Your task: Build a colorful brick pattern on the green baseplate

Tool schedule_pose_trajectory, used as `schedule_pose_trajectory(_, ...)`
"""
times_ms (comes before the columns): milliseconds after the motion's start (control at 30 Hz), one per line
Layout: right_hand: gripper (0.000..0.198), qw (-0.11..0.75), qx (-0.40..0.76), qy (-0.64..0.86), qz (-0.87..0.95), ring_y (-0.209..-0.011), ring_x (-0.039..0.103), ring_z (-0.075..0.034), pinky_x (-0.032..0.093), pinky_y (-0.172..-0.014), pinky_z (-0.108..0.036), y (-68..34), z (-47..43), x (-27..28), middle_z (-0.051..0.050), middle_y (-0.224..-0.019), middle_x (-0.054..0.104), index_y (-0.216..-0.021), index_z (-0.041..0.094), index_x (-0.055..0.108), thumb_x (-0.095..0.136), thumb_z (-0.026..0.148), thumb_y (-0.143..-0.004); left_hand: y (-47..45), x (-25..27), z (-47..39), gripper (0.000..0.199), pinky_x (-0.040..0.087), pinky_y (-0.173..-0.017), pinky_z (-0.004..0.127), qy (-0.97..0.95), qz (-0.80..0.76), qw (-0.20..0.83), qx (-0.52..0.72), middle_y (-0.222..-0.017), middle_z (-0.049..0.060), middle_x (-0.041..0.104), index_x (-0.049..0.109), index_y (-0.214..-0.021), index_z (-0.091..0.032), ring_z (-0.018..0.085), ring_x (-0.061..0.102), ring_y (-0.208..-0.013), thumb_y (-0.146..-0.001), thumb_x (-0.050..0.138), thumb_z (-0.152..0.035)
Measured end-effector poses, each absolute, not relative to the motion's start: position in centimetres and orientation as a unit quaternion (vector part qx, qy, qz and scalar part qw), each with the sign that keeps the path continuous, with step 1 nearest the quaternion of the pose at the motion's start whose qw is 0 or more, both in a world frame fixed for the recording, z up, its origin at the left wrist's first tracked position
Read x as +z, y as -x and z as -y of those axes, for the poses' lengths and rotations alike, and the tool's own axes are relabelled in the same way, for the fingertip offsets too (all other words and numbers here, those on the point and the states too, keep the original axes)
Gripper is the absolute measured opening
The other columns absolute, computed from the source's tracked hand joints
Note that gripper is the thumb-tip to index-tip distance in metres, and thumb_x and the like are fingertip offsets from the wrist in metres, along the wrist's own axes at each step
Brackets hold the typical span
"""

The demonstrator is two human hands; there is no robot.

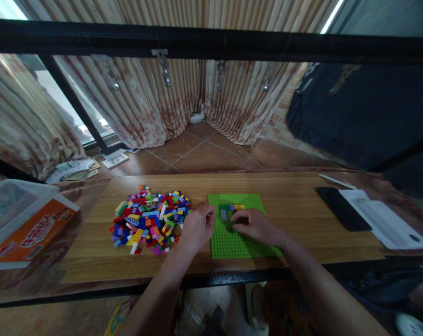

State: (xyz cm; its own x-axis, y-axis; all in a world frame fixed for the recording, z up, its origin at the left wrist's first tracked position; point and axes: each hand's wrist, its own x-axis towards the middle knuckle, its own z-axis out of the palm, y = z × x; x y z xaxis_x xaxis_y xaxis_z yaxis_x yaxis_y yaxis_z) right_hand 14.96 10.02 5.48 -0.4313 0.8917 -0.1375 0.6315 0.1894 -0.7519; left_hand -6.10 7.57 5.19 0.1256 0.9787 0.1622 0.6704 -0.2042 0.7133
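A: Hands first. Left hand?
B: Left hand (199,224) at the left edge of the green board (243,249), fingers curled in. Whether it grips anything, or touches the board, I cannot tell.
A: Right hand?
B: Right hand (256,227) over the board, thumb and forefinger set close together, pointing left. A brick between them cannot be made out. The two hands face each other, a narrow strip of board between.
A: Bricks on the board?
B: A short row of bricks (238,206) near the far edge, with green, purple and yellow showing. Grey bricks (224,215) sit on the near side of the row, toward its left end, just beside the right fingertips.
A: Next, outward.
B: Loose pile of mixed bricks (150,217) left of the board, on the wooden tabletop (295,186). Beyond it, at far left, a clear plastic box (15,200) with an orange label (32,233).
A: Right side?
B: Black phone-like slab (342,209), well apart from the board; a white tray (398,228) just right of it, a thin white stick (337,181) behind.
A: Background?
B: Black bar (197,44) across, striped curtains (137,93), brown tiled floor (204,156).
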Motion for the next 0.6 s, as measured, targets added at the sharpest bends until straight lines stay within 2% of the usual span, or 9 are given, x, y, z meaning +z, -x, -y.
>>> schedule_pose_trajectory(200, 0.015, 0.198, 0.36, 0.536, 0.737, -0.07, 0.063, -0.014, 0.046, -0.067, -0.027, -12.7, -9.8, 4.8, 0.0, -0.078, 0.07, -0.088, 0.019, 0.066, 0.068, 0.021, -0.073, 5.1, 4.4, -7.3, 0.03, 0.055, -0.072, 0.028, -0.719, -0.586, 0.274, 0.254, -0.091, 0.005, 0.075, 0.068, -0.108, -0.019, 0.017, 0.07, -0.078, -0.083, 0.054, -0.01)
schedule_pose_trajectory(600, 0.015, 0.213, 0.377, 0.549, 0.715, -0.07, 0.065, -0.015, 0.048, -0.067, -0.027, -12.5, -9.8, 4.2, 0.001, -0.076, 0.07, -0.085, 0.021, 0.064, 0.064, 0.016, -0.072, 4.5, 4.2, -6.8, 0.044, 0.057, -0.08, 0.032, -0.713, -0.597, 0.281, 0.238, -0.099, 0.006, 0.074, 0.063, -0.12, -0.019, 0.019, 0.071, -0.085, -0.078, 0.057, -0.005)
